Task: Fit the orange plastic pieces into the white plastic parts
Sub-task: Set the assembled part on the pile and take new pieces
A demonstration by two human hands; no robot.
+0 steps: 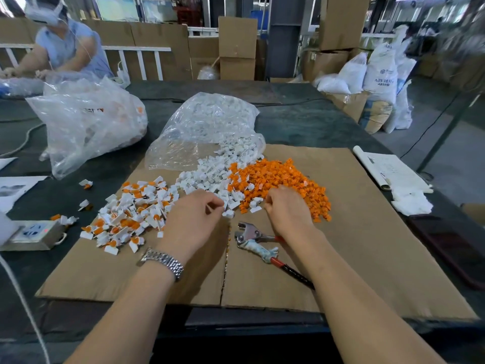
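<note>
While both hands work at the edge of the piles, the head view shows the job laid out on a cardboard sheet (354,245) on the dark counter (301,122).

The left hand (195,214), with a watch (162,261) on its wrist, curls its fingers near the white parts (207,177). It seems to pinch something small and white, but I cannot tell for sure, so its grip is unclear. The right hand (284,206) curls down into the near edge of the orange pieces (283,182). Its fingertips are hidden, so I cannot tell if its grip holds one.

The white pile sits in the middle and spills out of a clear bag (210,127). The orange pile lies just beside it on the right. I think they lie side by side so each hand can grab its own kind fast.

To the left lies a heap of done parts (131,216), white with orange inside. It is probably kept apart so it does not mix with the loose ones.

Pliers (259,243) with red handles lie on the cardboard between the arms, near at hand but not held.

Many loose pieces are left, so the job looks far from over.
</note>
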